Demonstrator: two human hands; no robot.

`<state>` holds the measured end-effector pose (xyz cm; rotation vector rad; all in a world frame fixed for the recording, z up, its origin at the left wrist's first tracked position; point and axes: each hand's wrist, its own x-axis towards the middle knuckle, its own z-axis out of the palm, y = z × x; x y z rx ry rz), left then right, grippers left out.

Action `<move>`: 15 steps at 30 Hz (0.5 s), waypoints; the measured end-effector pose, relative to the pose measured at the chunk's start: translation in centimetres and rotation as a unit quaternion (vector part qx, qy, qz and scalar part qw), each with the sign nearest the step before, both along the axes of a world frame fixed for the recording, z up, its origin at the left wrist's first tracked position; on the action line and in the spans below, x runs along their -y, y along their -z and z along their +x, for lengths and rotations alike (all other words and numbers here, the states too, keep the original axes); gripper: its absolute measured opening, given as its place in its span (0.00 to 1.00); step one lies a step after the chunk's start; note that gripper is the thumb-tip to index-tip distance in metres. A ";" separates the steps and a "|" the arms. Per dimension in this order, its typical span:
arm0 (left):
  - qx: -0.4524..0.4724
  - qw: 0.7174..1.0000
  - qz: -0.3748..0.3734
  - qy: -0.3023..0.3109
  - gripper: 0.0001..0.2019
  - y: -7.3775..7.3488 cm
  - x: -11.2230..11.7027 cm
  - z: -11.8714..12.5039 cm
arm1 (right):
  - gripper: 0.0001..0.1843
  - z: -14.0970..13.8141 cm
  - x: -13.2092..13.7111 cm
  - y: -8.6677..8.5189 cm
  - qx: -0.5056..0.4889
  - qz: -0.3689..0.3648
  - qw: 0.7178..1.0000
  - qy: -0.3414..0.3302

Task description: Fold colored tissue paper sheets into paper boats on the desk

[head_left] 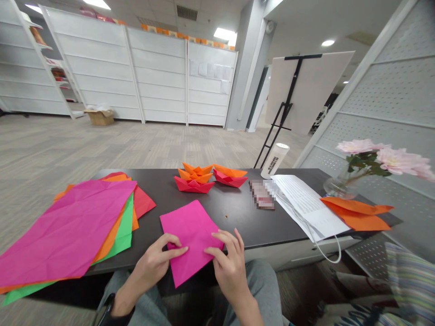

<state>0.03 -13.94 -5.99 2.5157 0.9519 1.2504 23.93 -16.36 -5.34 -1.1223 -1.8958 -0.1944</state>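
Note:
A folded pink sheet of paper (190,237) lies at the near edge of the dark table (238,208), its lower corner hanging over the edge. My left hand (158,260) presses on its left part with the index finger stretched across the paper. My right hand (227,260) grips the sheet's right edge, thumb on top and fingers curled around it. Both hands touch only this sheet.
A fanned stack of large pink, orange, green and red sheets (74,226) covers the table's left. Several folded paper boats (204,177) sit at the far middle. Printed papers (306,203), orange folded paper (356,215), a white cup (274,160) and a flower vase (340,183) stand right.

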 end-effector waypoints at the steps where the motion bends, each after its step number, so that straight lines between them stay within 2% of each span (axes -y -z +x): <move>1: -0.003 1.000 -0.017 -0.002 0.26 0.0 0.0 0.1 | 0.19 0.2 -0.1 0.0 -0.005 -0.009 1.000 -0.003; 4: -0.045 0.997 -0.060 0.001 0.23 0.2 0.0 0.4 | 0.21 0.7 -0.3 -0.2 0.016 -0.097 0.994 -0.040; 7: -0.094 0.994 -0.062 -0.007 0.19 0.4 -0.3 0.6 | 0.24 0.9 0.0 -0.5 0.062 -0.180 0.977 -0.096; 11: -0.126 0.989 -0.069 -0.035 0.19 0.4 -0.4 0.6 | 0.21 0.5 0.5 -0.7 0.068 -0.170 0.974 -0.136; 15: -0.109 0.987 -0.096 -0.065 0.15 0.5 -0.5 0.6 | 0.12 -0.2 -0.2 -0.7 0.019 -0.158 0.983 -0.096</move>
